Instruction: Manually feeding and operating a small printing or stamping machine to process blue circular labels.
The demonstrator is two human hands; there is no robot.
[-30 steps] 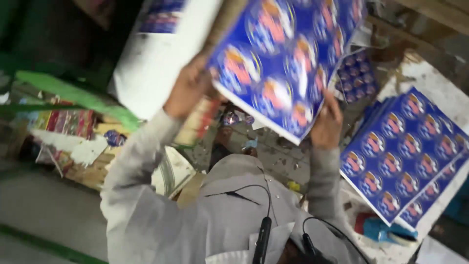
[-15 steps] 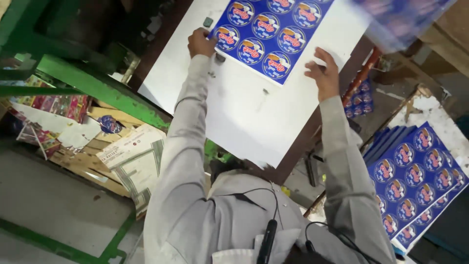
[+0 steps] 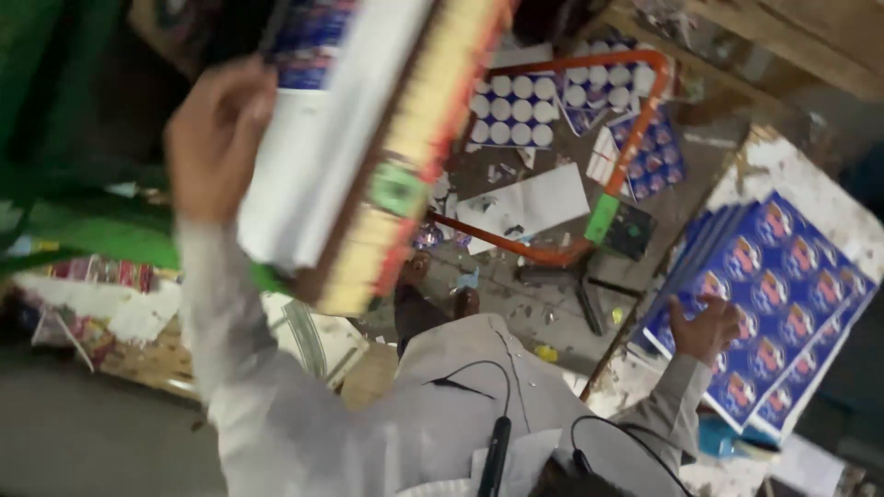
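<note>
Overhead, tilted white board, wood-backed, gripped by left hand; right hand open.

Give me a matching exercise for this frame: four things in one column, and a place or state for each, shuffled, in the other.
Things:
1. left hand
2. right hand
3. orange frame
4. green beam

Places or states:
A. on the littered floor
B. on the stack of blue printed sheets
C. gripping the raised board
D. under the left arm

Pairs: 1-C, 2-B, 3-A, 4-D
</note>
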